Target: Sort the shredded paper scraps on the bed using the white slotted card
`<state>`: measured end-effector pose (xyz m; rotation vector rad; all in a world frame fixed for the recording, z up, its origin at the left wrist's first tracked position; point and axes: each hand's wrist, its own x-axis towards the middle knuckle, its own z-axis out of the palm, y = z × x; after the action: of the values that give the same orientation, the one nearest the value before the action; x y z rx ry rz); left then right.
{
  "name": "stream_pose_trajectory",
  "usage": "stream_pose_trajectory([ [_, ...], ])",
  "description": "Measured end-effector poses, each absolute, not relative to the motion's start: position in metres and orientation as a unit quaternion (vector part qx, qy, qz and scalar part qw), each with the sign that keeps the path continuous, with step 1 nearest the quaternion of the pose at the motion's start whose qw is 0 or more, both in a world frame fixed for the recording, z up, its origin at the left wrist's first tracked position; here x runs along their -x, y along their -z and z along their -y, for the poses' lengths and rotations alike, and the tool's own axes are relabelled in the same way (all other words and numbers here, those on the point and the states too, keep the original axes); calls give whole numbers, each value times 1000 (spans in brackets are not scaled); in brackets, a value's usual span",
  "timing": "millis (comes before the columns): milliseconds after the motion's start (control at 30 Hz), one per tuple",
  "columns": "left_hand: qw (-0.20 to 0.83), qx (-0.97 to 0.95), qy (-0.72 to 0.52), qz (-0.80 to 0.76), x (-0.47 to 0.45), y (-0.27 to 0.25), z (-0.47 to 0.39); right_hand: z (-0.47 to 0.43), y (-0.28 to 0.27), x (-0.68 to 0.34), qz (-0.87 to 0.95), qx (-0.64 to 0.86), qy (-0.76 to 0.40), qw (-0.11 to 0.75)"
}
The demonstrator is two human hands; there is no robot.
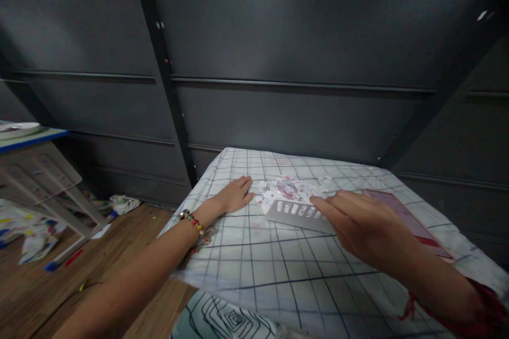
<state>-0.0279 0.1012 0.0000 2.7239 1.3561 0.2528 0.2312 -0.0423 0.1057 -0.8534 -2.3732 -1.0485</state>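
My left hand (237, 195) lies flat on a white checked cloth (254, 270), fingers stretched out, just left of a heap of torn paper scraps (288, 188). On the other side, my right hand (363, 222) grips the right end of a pale plastic piece (294, 218) with a row of slots. It looks like the side of a small basket, but my hand and the scraps hide its full shape. White and pinkish bits lie against its far side. Partly behind my right forearm rests a flat pink, red-edged thing (413, 222) of unclear kind.
A dark panelled wall (302, 37) rises behind the cloth-covered surface. At left stands a small table (35, 137) with a blue edge. Beneath and beside it, crumpled bags (123, 204), a red stick-like thing (73, 258) and a dark cable (59, 304) lie on the wooden floor.
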Motion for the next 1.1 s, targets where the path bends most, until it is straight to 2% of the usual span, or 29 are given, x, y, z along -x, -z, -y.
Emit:
stream_pose_trajectory([
  [200, 23, -882, -136, -451, 33, 6, -94, 50, -96, -223, 823, 343, 414, 184],
  [367, 42, -890, -122, -437, 56, 0, -71, 52, -93, -221, 821, 354, 413, 174],
  [600, 37, -880, -118, -458, 90, -4, -40, 52, -95, -219, 828, 358, 381, 204],
  [967, 41, -864, -136, -484, 85, -9, -33, 53, -93, -209, 839, 359, 372, 169],
  [1100, 34, -861, -135, -488, 84, -9, -32, 56, -94, -208, 825, 355, 400, 182],
])
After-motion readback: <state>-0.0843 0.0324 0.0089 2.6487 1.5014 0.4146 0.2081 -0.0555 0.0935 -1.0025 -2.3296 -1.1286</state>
